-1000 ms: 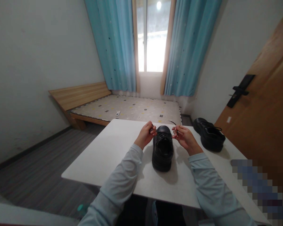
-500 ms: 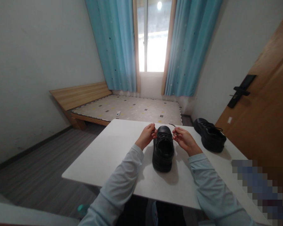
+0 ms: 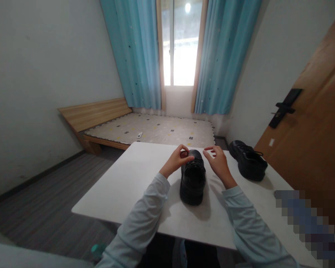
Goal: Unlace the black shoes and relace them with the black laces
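Note:
A black lace-up shoe stands on the white table, its toe pointing away from me. My left hand is at the shoe's left front, thumb reaching over the laces and fingers curled apart from it, with nothing visible between them. Just right of the toe, my right hand is raised with thumb and fingers apart and holds nothing. The laces lie dark against the shoe, so their ends cannot be made out.
A second black shoe sits at the table's right side, near the wooden door. Beyond the table is a bed with a small white object on it. A teal item is at the lower left.
Both hands have let go of the lace ends they were pinching. My left thumb has moved right over the shoe's laces, and the fingers of my right hand have spread.

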The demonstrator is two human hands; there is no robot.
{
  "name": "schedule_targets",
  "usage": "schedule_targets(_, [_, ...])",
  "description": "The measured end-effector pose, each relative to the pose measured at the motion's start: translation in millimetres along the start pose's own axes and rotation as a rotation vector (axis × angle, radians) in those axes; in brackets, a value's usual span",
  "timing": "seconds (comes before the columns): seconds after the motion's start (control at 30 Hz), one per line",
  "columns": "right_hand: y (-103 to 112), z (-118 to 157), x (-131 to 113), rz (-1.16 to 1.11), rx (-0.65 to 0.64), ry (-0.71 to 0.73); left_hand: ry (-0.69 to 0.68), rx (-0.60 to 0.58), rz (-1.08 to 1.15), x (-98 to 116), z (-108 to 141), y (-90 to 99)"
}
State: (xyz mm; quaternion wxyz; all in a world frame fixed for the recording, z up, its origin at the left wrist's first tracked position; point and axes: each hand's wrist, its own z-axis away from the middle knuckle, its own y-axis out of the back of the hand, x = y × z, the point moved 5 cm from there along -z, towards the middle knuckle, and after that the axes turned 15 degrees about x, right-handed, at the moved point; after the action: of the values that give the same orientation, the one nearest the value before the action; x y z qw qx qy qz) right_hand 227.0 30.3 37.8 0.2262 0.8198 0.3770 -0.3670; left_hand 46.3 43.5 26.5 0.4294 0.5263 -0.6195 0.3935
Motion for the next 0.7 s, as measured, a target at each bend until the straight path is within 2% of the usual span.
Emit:
schedule_targets(0.1, [-7.7,4.9,-10.7,0.012,-0.207,0.061,-0.068,-0.071,-0.077,1.1,0.1,0.3])
schedule_targets(0.2, [-10.3,8.6,-16.1,-0.004,-0.379,0.062,-0.155,-0.105,-0.261,2.1,0.0,2.6])
schedule_targets(0.3, [-8.6,9.2,-15.2,0.024,-0.504,0.052,-0.239,-0.108,-0.406,4.5,0.1,5.3])
schedule_targets(0.43, [-8.1,11.1,-11.0,0.058,-0.655,0.034,-0.256,-0.111,-0.455,4.2,-0.8,7.7])
schedule_targets(0.53, [-9.5,13.5,-10.5,-0.001,-0.716,-0.039,-0.243,-0.124,-0.437,2.4,-1.7,8.2])
schedule_targets(0.7, [-9.2,14.7,-13.9,-0.065,-0.717,-0.152,-0.242,-0.128,-0.406,0.8,-1.8,8.6])
